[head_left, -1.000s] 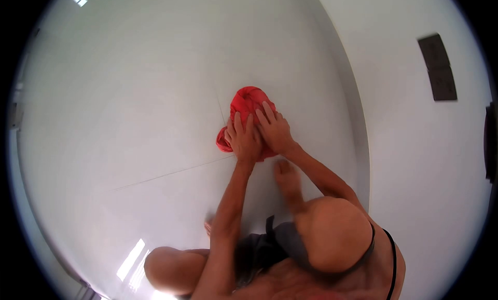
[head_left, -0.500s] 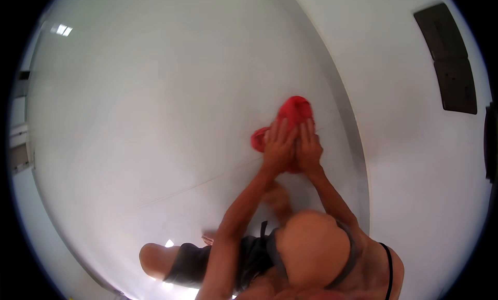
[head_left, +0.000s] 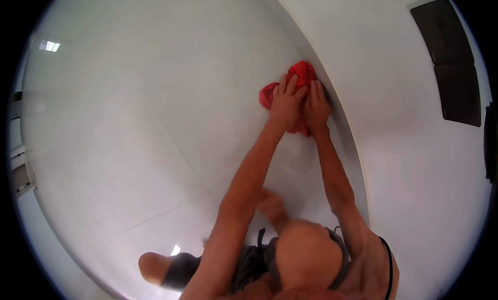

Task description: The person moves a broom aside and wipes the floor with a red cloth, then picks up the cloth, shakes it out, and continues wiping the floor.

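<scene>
A crumpled red cloth [head_left: 302, 69] lies on the glossy pale floor, close to the foot of the wall. My left hand [head_left: 286, 104] rests on its left and middle part, fingers stretched out and spread over the fabric. Beside it, my right hand [head_left: 317, 109] presses on the cloth's right side with fingers extended, nearest the baseboard. Both thumbs come close together in the middle. Folds of cloth show beyond the fingertips, left of my left hand and between the wrists; the rest is covered by my hands.
A grey baseboard [head_left: 341, 118] curves along the white wall [head_left: 394, 170] on the right. Two dark plates [head_left: 443, 32] are mounted on that wall. My bent knees [head_left: 311, 253] and a bare foot [head_left: 272, 206] are low in view. Thin joints cross the floor [head_left: 155, 160].
Both hands have slid the red cloth forward, away from my body, and nearer the baseboard. My arms are stretched out further. The view has shifted slightly.
</scene>
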A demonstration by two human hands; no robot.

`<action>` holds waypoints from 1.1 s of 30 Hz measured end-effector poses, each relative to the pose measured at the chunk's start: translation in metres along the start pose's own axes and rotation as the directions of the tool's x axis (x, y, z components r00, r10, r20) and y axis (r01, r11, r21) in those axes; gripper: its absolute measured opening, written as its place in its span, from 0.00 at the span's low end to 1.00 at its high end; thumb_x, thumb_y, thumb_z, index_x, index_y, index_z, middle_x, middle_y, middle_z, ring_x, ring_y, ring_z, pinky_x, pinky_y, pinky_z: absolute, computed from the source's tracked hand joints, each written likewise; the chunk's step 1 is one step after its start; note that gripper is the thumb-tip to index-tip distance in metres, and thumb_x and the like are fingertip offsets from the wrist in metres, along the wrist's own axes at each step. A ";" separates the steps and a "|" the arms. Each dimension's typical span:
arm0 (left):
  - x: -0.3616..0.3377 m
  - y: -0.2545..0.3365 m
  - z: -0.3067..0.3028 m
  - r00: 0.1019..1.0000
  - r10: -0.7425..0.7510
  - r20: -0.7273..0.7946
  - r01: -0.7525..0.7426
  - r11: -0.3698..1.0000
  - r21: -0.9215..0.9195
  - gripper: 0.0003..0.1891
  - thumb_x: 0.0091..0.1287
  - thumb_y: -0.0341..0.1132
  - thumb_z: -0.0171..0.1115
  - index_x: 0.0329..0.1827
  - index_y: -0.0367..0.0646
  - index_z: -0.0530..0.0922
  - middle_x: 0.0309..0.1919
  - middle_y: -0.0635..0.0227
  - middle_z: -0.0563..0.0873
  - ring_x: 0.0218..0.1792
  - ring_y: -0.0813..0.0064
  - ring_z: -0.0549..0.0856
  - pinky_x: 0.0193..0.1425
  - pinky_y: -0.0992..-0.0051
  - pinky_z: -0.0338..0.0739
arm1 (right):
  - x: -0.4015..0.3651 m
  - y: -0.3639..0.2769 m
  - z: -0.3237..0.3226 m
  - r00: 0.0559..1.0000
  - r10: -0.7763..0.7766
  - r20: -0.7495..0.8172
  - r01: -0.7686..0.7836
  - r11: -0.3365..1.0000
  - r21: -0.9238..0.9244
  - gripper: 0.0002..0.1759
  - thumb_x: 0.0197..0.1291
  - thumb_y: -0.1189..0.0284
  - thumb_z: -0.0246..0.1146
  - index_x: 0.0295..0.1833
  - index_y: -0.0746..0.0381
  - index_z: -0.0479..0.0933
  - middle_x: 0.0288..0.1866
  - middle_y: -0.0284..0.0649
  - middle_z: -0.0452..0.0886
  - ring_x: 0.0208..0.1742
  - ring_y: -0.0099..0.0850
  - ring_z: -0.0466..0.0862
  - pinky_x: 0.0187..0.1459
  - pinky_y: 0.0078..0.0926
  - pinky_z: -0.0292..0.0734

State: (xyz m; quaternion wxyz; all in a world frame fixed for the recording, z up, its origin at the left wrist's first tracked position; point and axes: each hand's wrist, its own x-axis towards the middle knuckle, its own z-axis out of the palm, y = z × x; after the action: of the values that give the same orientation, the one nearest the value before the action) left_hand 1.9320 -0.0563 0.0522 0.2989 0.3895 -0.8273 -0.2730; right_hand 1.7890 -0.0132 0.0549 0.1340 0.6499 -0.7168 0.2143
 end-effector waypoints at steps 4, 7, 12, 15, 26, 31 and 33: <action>-0.061 -0.112 -0.149 0.984 -0.032 -0.176 0.044 0.997 0.065 0.26 0.67 0.30 0.66 0.70 0.43 0.80 0.76 0.44 0.75 0.77 0.32 0.70 0.74 0.42 0.71 | 0.052 -0.201 0.031 0.993 0.036 0.115 -0.038 0.999 0.011 0.26 0.70 0.70 0.62 0.72 0.64 0.77 0.75 0.51 0.79 0.47 0.54 0.91 0.47 0.47 0.89; -0.115 -0.188 -0.285 0.968 -0.086 -0.237 0.106 0.991 0.076 0.27 0.66 0.28 0.66 0.71 0.40 0.79 0.76 0.41 0.75 0.76 0.30 0.70 0.76 0.42 0.70 | 0.096 -0.361 0.049 0.984 0.012 0.178 -0.026 0.997 0.077 0.24 0.70 0.70 0.61 0.70 0.63 0.78 0.76 0.51 0.79 0.44 0.54 0.91 0.45 0.50 0.89; -0.203 -0.266 -0.449 0.983 -0.132 -0.129 0.145 0.984 0.100 0.28 0.64 0.24 0.65 0.71 0.41 0.80 0.81 0.45 0.69 0.79 0.30 0.66 0.77 0.40 0.66 | 0.063 -0.567 0.029 0.943 0.032 0.331 -0.055 0.997 0.059 0.29 0.71 0.70 0.61 0.76 0.60 0.74 0.83 0.47 0.72 0.53 0.52 0.89 0.50 0.48 0.88; -0.312 -0.313 -0.579 0.992 -0.122 -0.007 0.123 0.992 0.038 0.27 0.65 0.25 0.65 0.70 0.43 0.80 0.82 0.47 0.67 0.80 0.31 0.64 0.78 0.38 0.64 | 0.014 -0.721 0.003 0.944 0.021 0.329 -0.035 0.999 0.036 0.32 0.66 0.74 0.64 0.77 0.62 0.73 0.83 0.49 0.72 0.51 0.49 0.87 0.49 0.43 0.88; -0.463 -0.615 -0.986 0.990 -0.128 -0.066 0.133 0.989 0.067 0.30 0.65 0.30 0.69 0.73 0.49 0.78 0.82 0.50 0.67 0.80 0.35 0.65 0.80 0.37 0.61 | 0.101 -1.250 0.088 0.957 0.066 0.284 -0.101 0.989 0.111 0.26 0.63 0.77 0.65 0.68 0.65 0.79 0.77 0.52 0.78 0.47 0.48 0.91 0.44 0.41 0.88; -0.538 -0.835 -1.262 0.975 -0.169 -0.143 0.191 0.968 0.162 0.28 0.66 0.31 0.68 0.72 0.50 0.79 0.81 0.52 0.69 0.79 0.36 0.67 0.79 0.38 0.64 | 0.176 -1.602 0.174 0.946 0.070 0.315 -0.123 0.981 0.152 0.27 0.62 0.74 0.65 0.69 0.64 0.79 0.78 0.50 0.78 0.46 0.49 0.90 0.44 0.44 0.88; -0.578 -0.937 -1.385 0.966 -0.202 -0.159 0.233 0.950 0.210 0.29 0.69 0.32 0.67 0.74 0.48 0.77 0.82 0.50 0.67 0.81 0.39 0.64 0.81 0.39 0.62 | 0.208 -1.758 0.217 0.959 0.002 0.283 -0.050 0.986 0.160 0.28 0.62 0.72 0.65 0.69 0.64 0.79 0.78 0.50 0.77 0.44 0.50 0.90 0.43 0.45 0.88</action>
State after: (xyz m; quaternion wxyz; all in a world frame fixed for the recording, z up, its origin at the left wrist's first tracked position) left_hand 3.6619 -0.4055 0.1793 0.2760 0.5278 -0.7826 -0.1811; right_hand 3.5216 -0.4110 0.1978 -0.0268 0.6731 -0.7168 0.1801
